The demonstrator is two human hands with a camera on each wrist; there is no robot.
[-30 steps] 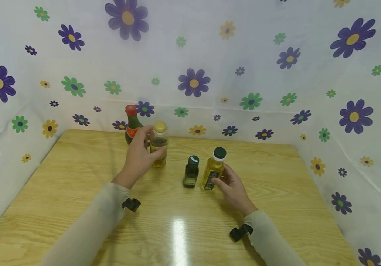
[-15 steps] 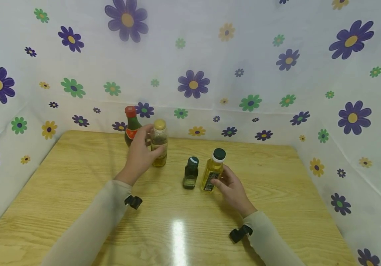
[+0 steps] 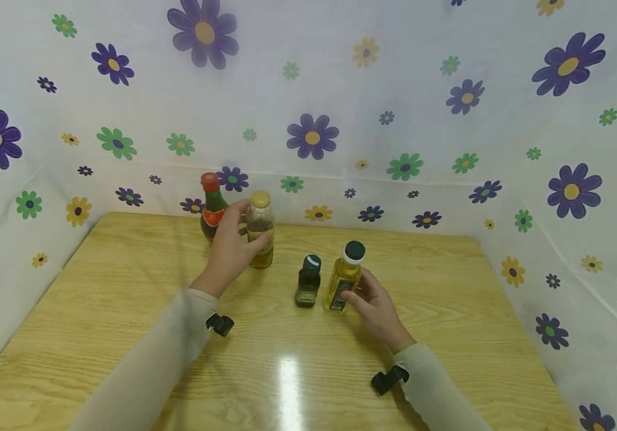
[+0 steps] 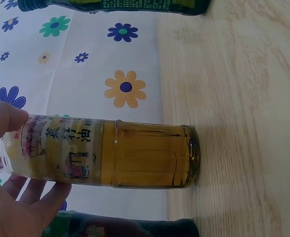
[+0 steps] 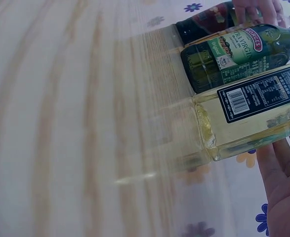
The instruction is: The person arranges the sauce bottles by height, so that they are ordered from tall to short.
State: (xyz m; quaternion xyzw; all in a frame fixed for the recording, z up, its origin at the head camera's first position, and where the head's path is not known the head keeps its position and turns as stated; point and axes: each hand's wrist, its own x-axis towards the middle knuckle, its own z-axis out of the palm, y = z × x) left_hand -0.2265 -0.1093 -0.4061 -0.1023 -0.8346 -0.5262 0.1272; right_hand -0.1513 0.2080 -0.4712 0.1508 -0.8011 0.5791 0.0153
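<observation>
My left hand grips a clear glass bottle of amber cooking oil with a yellow cap, thumb on the near side. In the left wrist view this oil bottle appears sideways, its base close to the wood. My right hand holds a bottle of pale yellow oil with a dark green cap, tilted slightly; its dark label and barcode show in the right wrist view. Between the two hands, nearer the right, stands a small dark green olive oil bottle, its label reading "extra virgin".
Behind the left hand is a green bottle with a red cap and red label, partly hidden by the fingers. A light wooden table lies under everything. White flowered cloth hangs along the back and sides.
The left hand and its yellow-capped oil bottle have shifted slightly right, away from the red-capped bottle. The right hand keeps its hold on the pale yellow oil bottle, almost still.
</observation>
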